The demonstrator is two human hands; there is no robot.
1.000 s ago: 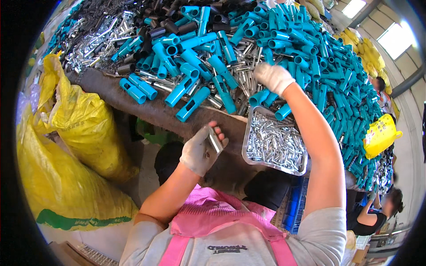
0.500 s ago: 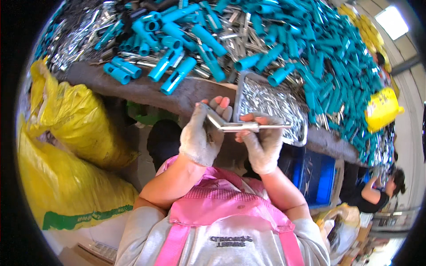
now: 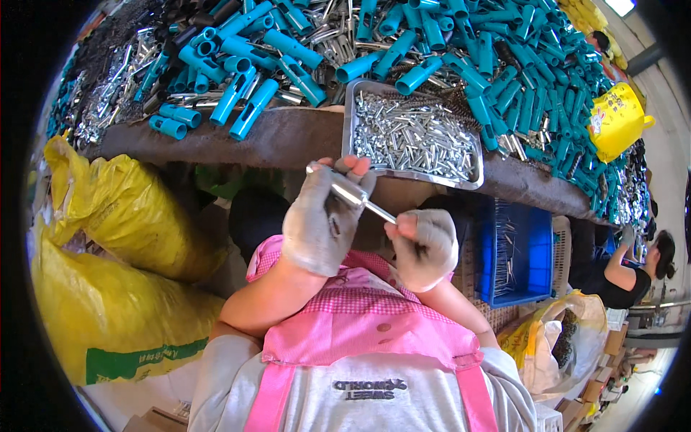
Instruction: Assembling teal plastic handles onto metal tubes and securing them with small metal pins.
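In a worn white glove, my left hand [image 3: 317,227] grips a shiny metal tube [image 3: 348,191] that tilts down to the right. A thin metal rod [image 3: 380,212] stands out of the tube's lower end, in line with it. My right hand [image 3: 426,248], also gloved, pinches the rod's far end between thumb and curled fingers. Just beyond the hands, a metal tray [image 3: 481,176] holds many small silver pins [image 3: 414,137]. Cut-out teal tubes [image 3: 254,109] lie heaped on the bench behind it.
Full yellow sacks [image 3: 129,302] stand at left. A blue crate [image 3: 529,288] with thin rods sits below the bench edge [image 3: 216,144] at right, near an open sack [image 3: 576,317]. A yellow bag [image 3: 617,119] lies on the heap. A co-worker [image 3: 626,273] is at far right.
The metal pieces, earlier bent at an angle, now line up as tube and rod. My right hand has turned and closed on the rod's end. The view has shifted, showing more of the crate.
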